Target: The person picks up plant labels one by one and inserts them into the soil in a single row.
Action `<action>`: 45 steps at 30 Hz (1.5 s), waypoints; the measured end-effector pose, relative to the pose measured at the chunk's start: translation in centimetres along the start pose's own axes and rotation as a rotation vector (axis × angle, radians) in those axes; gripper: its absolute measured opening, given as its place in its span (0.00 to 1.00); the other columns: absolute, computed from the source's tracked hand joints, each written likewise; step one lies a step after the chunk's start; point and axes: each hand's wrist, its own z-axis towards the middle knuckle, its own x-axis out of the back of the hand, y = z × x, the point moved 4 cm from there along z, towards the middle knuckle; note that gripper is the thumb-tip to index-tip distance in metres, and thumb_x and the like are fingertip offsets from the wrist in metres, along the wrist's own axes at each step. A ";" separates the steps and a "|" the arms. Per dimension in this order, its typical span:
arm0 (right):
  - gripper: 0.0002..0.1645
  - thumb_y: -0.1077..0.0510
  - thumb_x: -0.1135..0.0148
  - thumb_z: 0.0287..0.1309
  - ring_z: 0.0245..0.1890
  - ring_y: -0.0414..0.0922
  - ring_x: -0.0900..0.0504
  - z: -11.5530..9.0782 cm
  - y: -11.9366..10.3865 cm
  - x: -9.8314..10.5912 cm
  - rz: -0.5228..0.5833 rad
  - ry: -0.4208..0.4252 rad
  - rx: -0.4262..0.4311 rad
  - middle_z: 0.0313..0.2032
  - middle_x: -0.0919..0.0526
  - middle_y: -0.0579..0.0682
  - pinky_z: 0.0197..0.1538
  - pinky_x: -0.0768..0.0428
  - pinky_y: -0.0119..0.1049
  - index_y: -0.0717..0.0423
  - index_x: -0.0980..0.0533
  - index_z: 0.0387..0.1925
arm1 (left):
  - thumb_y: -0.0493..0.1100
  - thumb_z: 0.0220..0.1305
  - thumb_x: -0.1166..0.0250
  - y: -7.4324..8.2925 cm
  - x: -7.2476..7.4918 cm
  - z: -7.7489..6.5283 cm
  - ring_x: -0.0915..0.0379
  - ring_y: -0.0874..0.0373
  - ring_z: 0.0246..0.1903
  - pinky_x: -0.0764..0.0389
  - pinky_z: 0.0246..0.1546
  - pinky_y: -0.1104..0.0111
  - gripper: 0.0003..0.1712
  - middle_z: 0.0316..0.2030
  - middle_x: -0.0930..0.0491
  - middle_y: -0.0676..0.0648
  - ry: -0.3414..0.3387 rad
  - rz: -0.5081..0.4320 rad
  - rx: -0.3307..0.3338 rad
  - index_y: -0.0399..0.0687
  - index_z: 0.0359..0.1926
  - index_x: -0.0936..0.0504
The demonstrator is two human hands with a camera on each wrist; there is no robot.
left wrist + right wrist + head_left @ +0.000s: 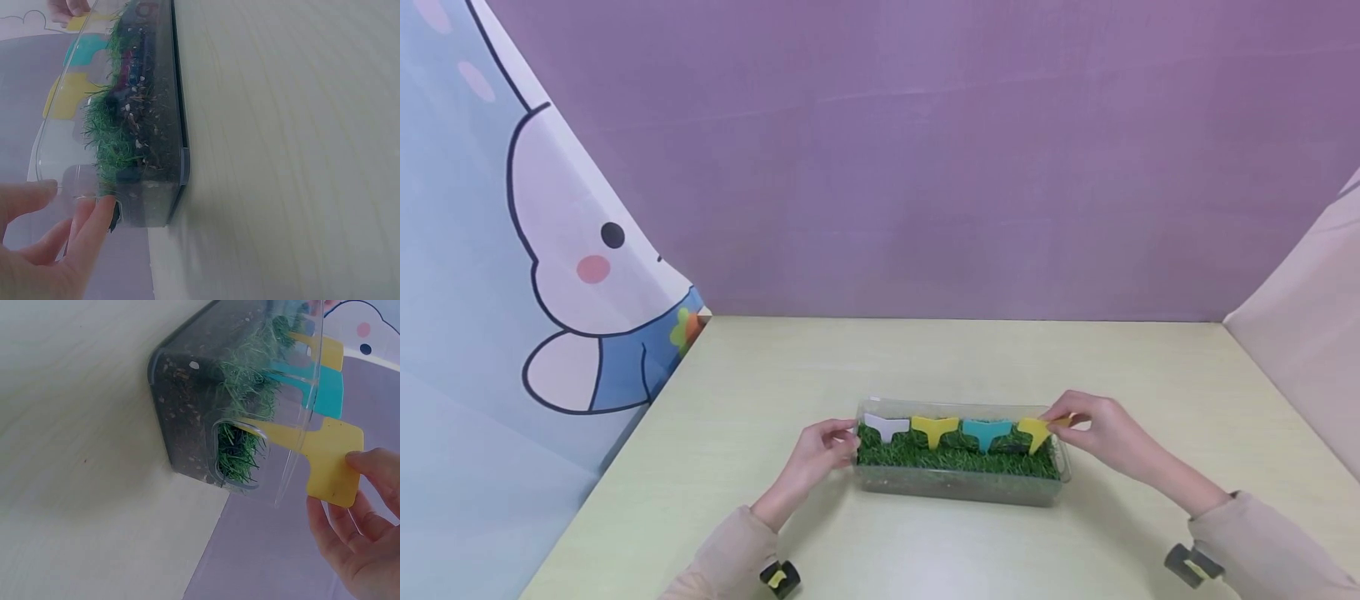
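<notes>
A clear plastic planter box (pixel 955 485) stands on the table, with dark soil (pixel 147 119) and green grass (pixel 955 458) inside. At its left end my left hand (pixel 820 454) holds the box, thumb by the rim and fingertips against the end wall. My right hand (pixel 1108 429) pinches a yellow T-shaped plant label (pixel 334 461) between thumb and fingers at the right end. That label's stem reaches down to the grass; its tip is hidden. Along the box stand a white label (pixel 886 425), another yellow label (pixel 935 427) and a teal label (pixel 987 431).
The box rests on a pale wood-grain table (pixel 760 367). Behind it hangs a purple cloth backdrop (pixel 925 167). A blue cloth with a cartoon figure (pixel 580 275) is at the left, and a pale cloth (pixel 1307 308) at the right.
</notes>
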 end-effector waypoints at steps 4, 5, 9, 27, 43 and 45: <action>0.11 0.72 0.38 0.42 0.27 0.38 0.23 0.0 0.0 0.0 -0.005 0.001 0.009 0.29 0.20 0.45 0.29 0.20 0.29 0.56 0.22 0.28 | 0.33 0.54 0.42 0.2 0.0 -0.2 0.25 0.51 0.30 0.18 0.33 0.63 0.21 0.34 0.24 0.39 -0.001 -0.007 -0.005 0.25 0.49 0.30; 0.10 0.72 0.38 0.43 0.27 0.38 0.22 0.0 0.0 0.0 -0.005 0.000 0.012 0.29 0.21 0.45 0.29 0.20 0.29 0.56 0.22 0.28 | 0.33 0.55 0.42 0.2 0.0 -0.2 0.25 0.50 0.30 0.18 0.33 0.63 0.21 0.34 0.24 0.39 0.000 -0.010 -0.004 0.25 0.49 0.30; 0.07 0.68 0.37 0.46 0.27 0.42 0.22 0.1 -0.1 0.0 -0.002 0.002 0.029 0.28 0.21 0.45 0.30 0.20 0.29 0.56 0.22 0.29 | 0.32 0.55 0.42 0.1 0.0 -0.1 0.25 0.52 0.31 0.18 0.33 0.63 0.20 0.33 0.24 0.40 -0.004 -0.006 -0.004 0.25 0.49 0.30; 0.13 0.75 0.38 0.39 0.28 0.34 0.23 0.2 -0.5 -0.5 -0.010 0.017 0.048 0.28 0.22 0.46 0.30 0.19 0.30 0.58 0.23 0.28 | 0.31 0.54 0.43 0.2 0.0 -0.1 0.25 0.56 0.29 0.18 0.33 0.64 0.20 0.33 0.24 0.41 -0.001 0.016 0.002 0.27 0.49 0.29; 0.12 0.76 0.39 0.41 0.29 0.35 0.22 0.1 0.6 -0.8 0.019 -0.013 0.014 0.27 0.21 0.47 0.29 0.20 0.28 0.58 0.23 0.28 | 0.32 0.54 0.42 0.6 0.0 -0.3 0.25 0.55 0.29 0.18 0.32 0.64 0.21 0.34 0.25 0.40 0.008 0.010 0.004 0.26 0.49 0.30; 0.14 0.76 0.39 0.40 0.29 0.34 0.22 0.0 0.6 -0.8 0.019 -0.005 0.025 0.27 0.20 0.47 0.29 0.20 0.28 0.57 0.23 0.28 | 0.32 0.54 0.42 0.5 0.0 -0.3 0.25 0.55 0.28 0.18 0.32 0.64 0.20 0.34 0.25 0.40 0.006 0.015 0.003 0.26 0.49 0.30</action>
